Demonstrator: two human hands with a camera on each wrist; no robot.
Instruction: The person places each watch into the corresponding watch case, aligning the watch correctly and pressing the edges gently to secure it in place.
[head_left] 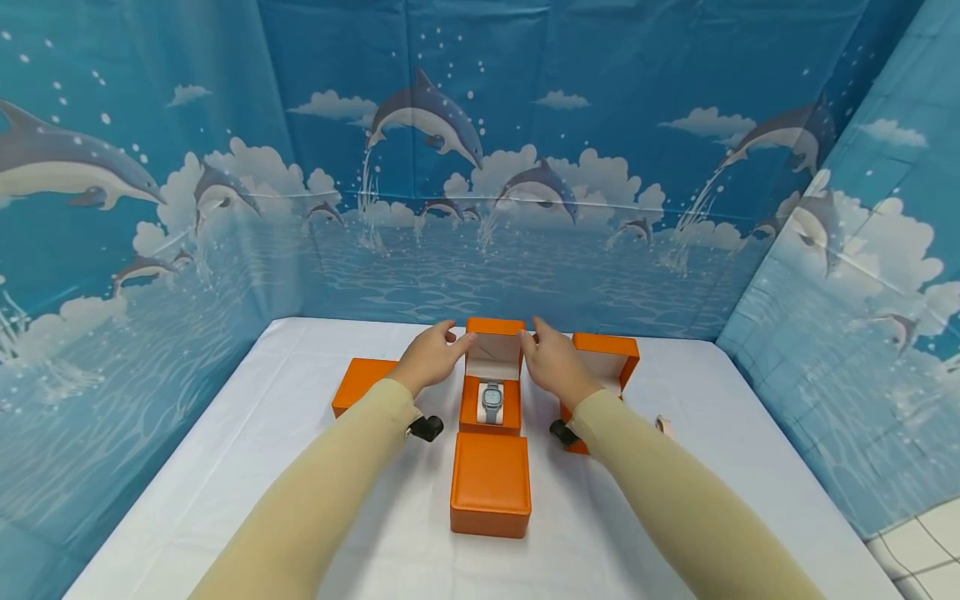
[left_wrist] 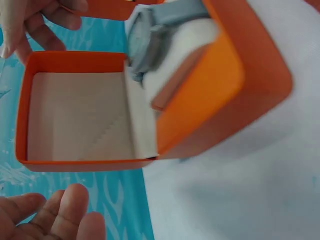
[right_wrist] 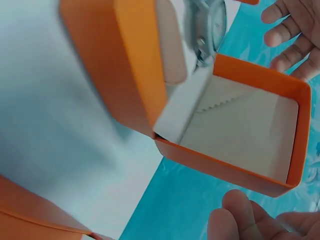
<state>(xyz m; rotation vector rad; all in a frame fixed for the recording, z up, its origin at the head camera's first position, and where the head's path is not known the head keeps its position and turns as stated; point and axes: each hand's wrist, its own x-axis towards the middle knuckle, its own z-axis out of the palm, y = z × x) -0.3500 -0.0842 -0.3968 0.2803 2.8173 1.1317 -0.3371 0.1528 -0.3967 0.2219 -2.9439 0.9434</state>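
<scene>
An orange watch box point(head_left: 467, 408) stands with its lid point(head_left: 496, 326) raised in the middle of the table. Inside it, a grey watch point(head_left: 491, 398) is wrapped round a pale cushion. My left hand point(head_left: 429, 360) is at the left side of the lid, fingers loosely bent and thumb toward its edge. On the opposite side, my right hand point(head_left: 557, 363) mirrors it. In the left wrist view, a gap separates the left fingers point(left_wrist: 72, 210) from the lid. Likewise, the right fingers point(right_wrist: 237, 215) lie apart from the lid in the right wrist view.
A closed orange box point(head_left: 491, 475) sits directly in front of the open one. Another closed box point(head_left: 362, 381) is at the left, and a second open box point(head_left: 630, 354) stands at the right, partly behind my right arm. Beside that arm lies a small pinkish thing point(head_left: 664, 426). A dolphin-print curtain point(head_left: 495, 250) hangs behind the table.
</scene>
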